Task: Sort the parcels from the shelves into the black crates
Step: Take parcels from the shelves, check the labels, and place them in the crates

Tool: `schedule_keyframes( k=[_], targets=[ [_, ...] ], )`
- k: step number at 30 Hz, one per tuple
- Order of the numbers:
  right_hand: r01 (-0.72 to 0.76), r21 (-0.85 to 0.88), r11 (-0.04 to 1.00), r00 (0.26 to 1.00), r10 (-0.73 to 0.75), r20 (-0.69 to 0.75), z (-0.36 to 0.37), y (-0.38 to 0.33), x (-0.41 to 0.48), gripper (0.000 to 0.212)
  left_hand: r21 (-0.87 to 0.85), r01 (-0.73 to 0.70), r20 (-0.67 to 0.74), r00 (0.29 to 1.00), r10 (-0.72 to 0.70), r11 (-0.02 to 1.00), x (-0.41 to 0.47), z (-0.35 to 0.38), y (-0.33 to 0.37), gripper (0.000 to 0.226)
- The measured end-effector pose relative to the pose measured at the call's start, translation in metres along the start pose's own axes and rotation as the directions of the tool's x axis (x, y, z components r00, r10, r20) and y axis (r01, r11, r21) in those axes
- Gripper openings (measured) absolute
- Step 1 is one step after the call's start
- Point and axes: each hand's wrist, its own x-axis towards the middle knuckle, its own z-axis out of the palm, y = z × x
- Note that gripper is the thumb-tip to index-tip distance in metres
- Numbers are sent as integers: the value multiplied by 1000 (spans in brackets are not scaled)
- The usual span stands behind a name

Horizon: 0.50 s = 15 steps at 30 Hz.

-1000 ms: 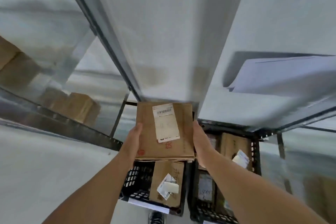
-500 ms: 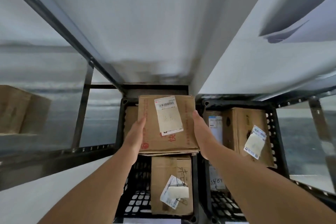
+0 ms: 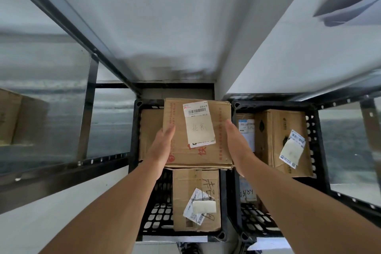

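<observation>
White shelves [image 3: 154,27] on a dark metal frame fill the far and upper part of the view, and a blurred cardboard box [image 3: 12,117] sits on the left shelf level. Below them two crates stand side by side, the left black crate [image 3: 135,130] and the right black crate [image 3: 315,150]. The held parcel [image 3: 220,154], a flat brown carton, is over the far half of the left black crate, partly covering a brown box [image 3: 150,130] inside; whether the two touch cannot be told. Nearer in the same crate lies a long parcel [image 3: 195,183] with handwriting on top. In the right black crate a tall parcel [image 3: 276,130] leans toward the right wall, with a smaller labelled parcel [image 3: 246,128] on its left. The left hand [image 3: 162,146] grips the held parcel's left edge and the right hand [image 3: 237,146] grips its right edge, each thumb on top and the fingers hidden beneath. A white shipping label [image 3: 199,125] with a barcode is stuck on the held parcel's top, and a crumpled label [image 3: 200,206] sits on the long parcel.
</observation>
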Motion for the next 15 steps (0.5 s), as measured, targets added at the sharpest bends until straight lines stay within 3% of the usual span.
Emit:
schedule_keyframes(
  k=[6, 11, 15],
  targets=[
    [12, -36, 999, 1000, -13, -8, 9, 6, -5, 67, 6, -18, -7, 1000, 18, 1000, 3, -6, -10, 60],
    [9, -63, 998, 1000, -10, -17, 15, 1, 0, 104, 18, -16, -13, 1000, 16, 1000, 16, -10, -15, 63],
    [16, -91, 996, 999, -20, -46, 21, 6, 5, 115, 21, -5, 7, 1000, 5, 1000, 24, -11, -17, 67]
  ],
)
